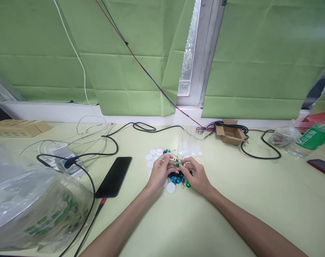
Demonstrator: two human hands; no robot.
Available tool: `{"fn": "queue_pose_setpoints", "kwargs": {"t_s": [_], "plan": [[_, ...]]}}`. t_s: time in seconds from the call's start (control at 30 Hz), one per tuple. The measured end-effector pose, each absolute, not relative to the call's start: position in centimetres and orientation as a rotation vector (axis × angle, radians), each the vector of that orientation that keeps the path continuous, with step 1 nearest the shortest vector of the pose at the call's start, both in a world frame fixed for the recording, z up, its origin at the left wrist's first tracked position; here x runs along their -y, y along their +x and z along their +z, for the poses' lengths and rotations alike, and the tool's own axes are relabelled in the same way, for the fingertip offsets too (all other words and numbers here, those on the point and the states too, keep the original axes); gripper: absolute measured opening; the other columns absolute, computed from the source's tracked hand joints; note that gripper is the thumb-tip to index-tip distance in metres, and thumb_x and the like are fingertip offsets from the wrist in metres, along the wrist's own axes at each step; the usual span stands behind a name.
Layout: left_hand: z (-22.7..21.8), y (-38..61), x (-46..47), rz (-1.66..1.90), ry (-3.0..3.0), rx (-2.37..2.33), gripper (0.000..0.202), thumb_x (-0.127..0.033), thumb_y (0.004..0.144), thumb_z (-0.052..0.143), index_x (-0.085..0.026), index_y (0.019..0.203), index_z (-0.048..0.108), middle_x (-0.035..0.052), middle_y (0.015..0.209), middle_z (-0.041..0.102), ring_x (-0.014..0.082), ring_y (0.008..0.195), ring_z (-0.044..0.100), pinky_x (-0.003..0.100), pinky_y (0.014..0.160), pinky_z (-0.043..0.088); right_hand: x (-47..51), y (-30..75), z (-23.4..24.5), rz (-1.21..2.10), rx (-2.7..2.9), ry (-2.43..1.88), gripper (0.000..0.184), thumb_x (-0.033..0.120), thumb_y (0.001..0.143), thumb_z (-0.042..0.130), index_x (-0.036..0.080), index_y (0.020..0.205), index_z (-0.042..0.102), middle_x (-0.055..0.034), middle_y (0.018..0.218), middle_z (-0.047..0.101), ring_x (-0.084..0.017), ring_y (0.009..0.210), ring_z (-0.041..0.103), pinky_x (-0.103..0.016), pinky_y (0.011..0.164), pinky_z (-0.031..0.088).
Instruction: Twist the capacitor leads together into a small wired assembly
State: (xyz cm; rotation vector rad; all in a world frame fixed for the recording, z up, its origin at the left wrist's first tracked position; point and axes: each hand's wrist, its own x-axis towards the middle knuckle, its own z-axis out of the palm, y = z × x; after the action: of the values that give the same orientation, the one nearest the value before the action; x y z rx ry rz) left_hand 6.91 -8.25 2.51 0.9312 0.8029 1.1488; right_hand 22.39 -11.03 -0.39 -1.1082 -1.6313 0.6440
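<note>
nearest, two forearms (239,214) lie at five and seven o'clock. the left hand (159,173) and right hand (196,175) pinch a small green part (176,164) between them, probably light, hard and slippery, best held round its body. blue parts (178,180) lie at six o'clock, the phone (114,177) at nine.

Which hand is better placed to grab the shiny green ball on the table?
Probably the right hand: the shiny green ball sits just beside it, while the left hand is farther off, across the blue pieces. Both hands are at small green pieces, though.
</note>
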Motion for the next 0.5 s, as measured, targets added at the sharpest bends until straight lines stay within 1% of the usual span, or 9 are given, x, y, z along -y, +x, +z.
{"fn": "queue_pose_setpoints", "kwargs": {"t_s": [0.13, 0.23, 0.5], "plan": [[2.58, 6.94, 8.30, 1.156, 0.922, -0.796, 0.029, -0.043, 0.082, 0.066, -0.016, 0.088, 0.056, 0.0023, 0.071, 0.065, 0.0120, 0.056, 0.064, 0.023, 0.061, 0.053, 11.07, 22.47, -0.46, 0.638, 1.648, -1.105, 0.016, 0.034, 0.093, 0.051, 0.019, 0.096, 0.054, 0.0072, 0.051, 0.050, -0.012, 0.049, 0.048, -0.025, 0.054, 0.038], [2.60, 6.98, 8.29, 1.149, 0.917, -0.799, 0.029, -0.043, 0.082, 0.066, -0.016, 0.087, 0.056, 0.0022, 0.069, 0.065, 0.0123, 0.056, 0.064, 0.023, 0.060, 0.054, 11.01, 22.49, -0.59, 0.642, 1.645, -1.117, 0.016, 0.034, 0.093, 0.051, 0.019, 0.094, 0.054, 0.0068, 0.051, 0.050, -0.012, 0.048, 0.049, -0.025, 0.053, 0.038], [2.26, 6.92, 8.23, 1.139, 0.937, -0.797, 0.028, -0.043, 0.083, 0.064, -0.015, 0.087, 0.056, 0.0039, 0.068, 0.066, 0.0127, 0.057, 0.065, 0.022, 0.060, 0.054, 10.93, 22.36, -0.54, 0.678, 1.621, -1.130, 0.023, 0.037, 0.094, 0.049, 0.018, 0.086, 0.057, 0.0045, 0.053, 0.052, -0.012, 0.047, 0.049, -0.024, 0.051, 0.038]]}}
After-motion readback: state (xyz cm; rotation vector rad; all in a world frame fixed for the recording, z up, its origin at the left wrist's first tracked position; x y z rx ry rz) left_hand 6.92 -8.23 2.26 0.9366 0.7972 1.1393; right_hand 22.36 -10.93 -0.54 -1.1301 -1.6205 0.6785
